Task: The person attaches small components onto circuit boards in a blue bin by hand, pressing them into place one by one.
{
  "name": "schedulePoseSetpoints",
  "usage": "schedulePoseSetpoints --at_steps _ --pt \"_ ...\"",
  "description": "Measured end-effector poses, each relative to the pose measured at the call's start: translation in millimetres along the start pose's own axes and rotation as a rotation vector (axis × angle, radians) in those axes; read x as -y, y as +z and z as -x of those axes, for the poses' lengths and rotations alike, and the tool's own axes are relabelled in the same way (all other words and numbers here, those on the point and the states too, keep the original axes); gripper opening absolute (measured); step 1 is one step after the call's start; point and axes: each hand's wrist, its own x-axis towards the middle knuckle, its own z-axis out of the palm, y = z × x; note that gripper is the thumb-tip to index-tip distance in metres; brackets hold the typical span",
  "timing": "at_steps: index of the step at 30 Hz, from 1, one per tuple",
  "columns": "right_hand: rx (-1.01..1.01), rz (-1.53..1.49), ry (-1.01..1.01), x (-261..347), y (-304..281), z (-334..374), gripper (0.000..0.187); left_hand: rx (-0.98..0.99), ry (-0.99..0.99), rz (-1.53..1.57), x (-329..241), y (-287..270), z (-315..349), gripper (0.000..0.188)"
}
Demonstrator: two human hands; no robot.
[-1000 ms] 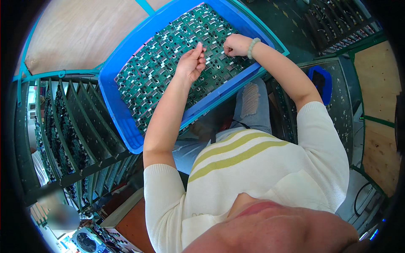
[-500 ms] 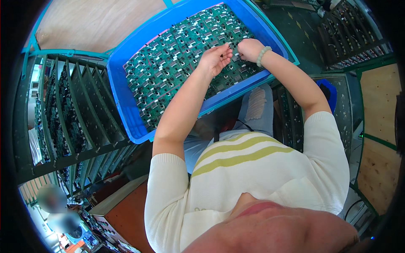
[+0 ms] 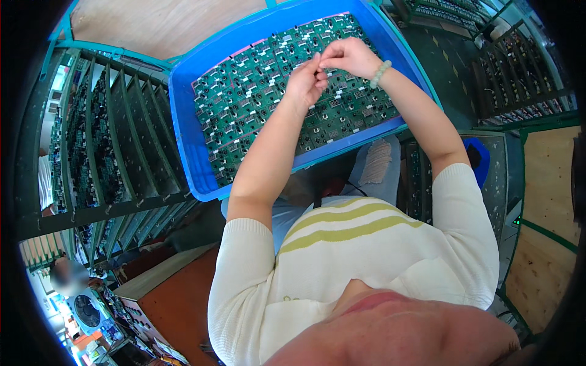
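Many green circuit boards [image 3: 256,91] with small black and white parts lie packed side by side in a large blue plastic bin [image 3: 189,155]. Above them, near the bin's far middle, my two hands meet at the fingertips. My left hand [image 3: 305,82] is closed, thumb and forefinger pinched and the other fingers curled. From the right, my right hand [image 3: 351,58] pinches at the same spot, a pale beaded bracelet on its wrist. Whatever sits between the fingertips is too small to make out.
Left of the bin stands a dark slotted rack [image 3: 131,134] holding upright boards. Another filled rack [image 3: 519,73] is at the far right. A wooden panel [image 3: 152,24] lies beyond the bin. An orange-brown cabinet [image 3: 177,305] and a blurred person [image 3: 68,277] are at lower left.
My right hand has moved left and slightly away from me, so its fingertips now meet those of my left hand. The whole view has shifted slightly.
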Motion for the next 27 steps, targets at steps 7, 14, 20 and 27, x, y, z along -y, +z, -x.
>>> schedulePoseSetpoints --at_steps 7,14,20,27 --pt "-0.087 -0.126 0.027 8.1 11.3 -42.3 0.014 -0.008 0.164 -0.024 -33.3 -10.8 -1.1 0.018" --pt "-0.134 0.166 -0.096 -33.1 13.3 -62.6 0.015 -0.173 0.223 -0.12 -35.8 -16.5 -10.0 0.014" --pt "-0.053 0.786 0.002 -71.1 18.6 -53.9 0.013 -0.254 0.334 -0.266 -32.3 -16.2 -7.2 0.021" --pt "-0.08 0.744 0.003 -75.6 27.1 -53.1 0.012 -0.323 0.334 -0.409 -36.1 -33.7 -9.9 0.017"
